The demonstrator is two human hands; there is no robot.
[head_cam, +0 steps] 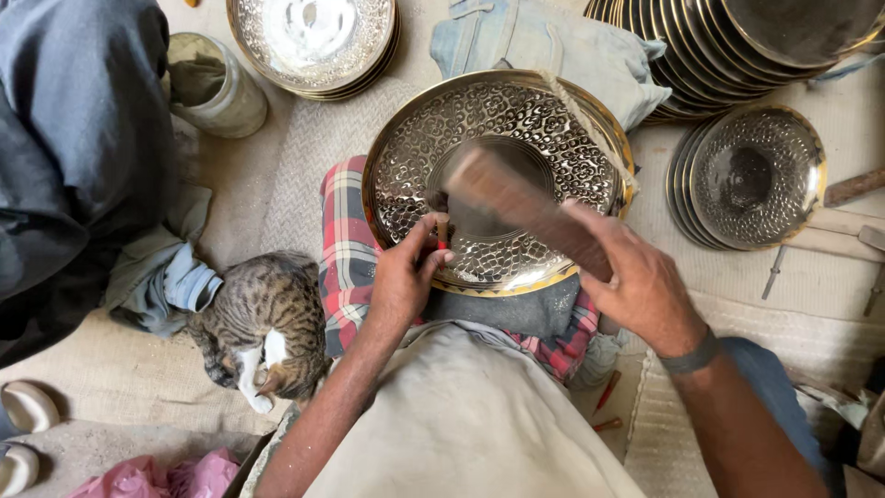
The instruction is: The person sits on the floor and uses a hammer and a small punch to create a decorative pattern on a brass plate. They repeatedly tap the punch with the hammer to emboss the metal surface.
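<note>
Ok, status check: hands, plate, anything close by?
Left hand pinching a small punch on the patterned plate. Right hand gripping a blurred wooden mallet. Cat lying beside the left arm.

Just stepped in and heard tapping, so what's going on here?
A person sits with a large patterned metal plate propped on their lap. The left hand holds a small punch upright against the plate's inner band, and the right hand grips a wooden mallet, blurred in motion above it. Stacks of similar plates sit around, and a tabby cat lies by the left side.
</note>
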